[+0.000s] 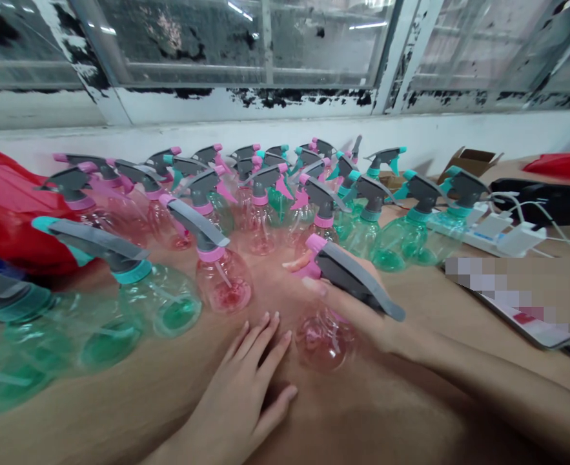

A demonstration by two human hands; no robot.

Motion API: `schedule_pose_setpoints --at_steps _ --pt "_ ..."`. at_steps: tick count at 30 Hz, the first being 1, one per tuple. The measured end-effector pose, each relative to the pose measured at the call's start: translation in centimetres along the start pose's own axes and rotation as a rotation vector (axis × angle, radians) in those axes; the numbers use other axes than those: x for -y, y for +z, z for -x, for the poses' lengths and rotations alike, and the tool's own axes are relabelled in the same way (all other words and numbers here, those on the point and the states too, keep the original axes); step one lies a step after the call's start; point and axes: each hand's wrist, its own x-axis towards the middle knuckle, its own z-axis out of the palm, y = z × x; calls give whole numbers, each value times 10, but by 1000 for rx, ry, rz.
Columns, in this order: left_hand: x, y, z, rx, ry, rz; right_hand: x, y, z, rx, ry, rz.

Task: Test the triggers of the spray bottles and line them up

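My right hand is wrapped round the neck and pink trigger of a pink spray bottle, which has a grey head and a see-through body. Flat on the wooden table lies my left hand, fingers spread, just left of that bottle and holding nothing. Beyond my left fingertips stands another pink spray bottle with a grey and pink head. To its left is a green spray bottle with a teal collar, and more green bottles line the table's left side.
Several pink and green spray bottles crowd the back, below a window wall. A red plastic bag lies at left. On the right are a white power strip with cables, a small cardboard box and a flat device, partly blurred out.
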Motion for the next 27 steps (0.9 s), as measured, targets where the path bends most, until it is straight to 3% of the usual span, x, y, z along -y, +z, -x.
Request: schedule_pose_setpoints --at_steps 12,27 --pt "-1 -1 0 14 -19 24 -4 -1 2 9 25 15" --pt "-1 0 0 12 -16 24 -2 -1 1 -11 -54 44"
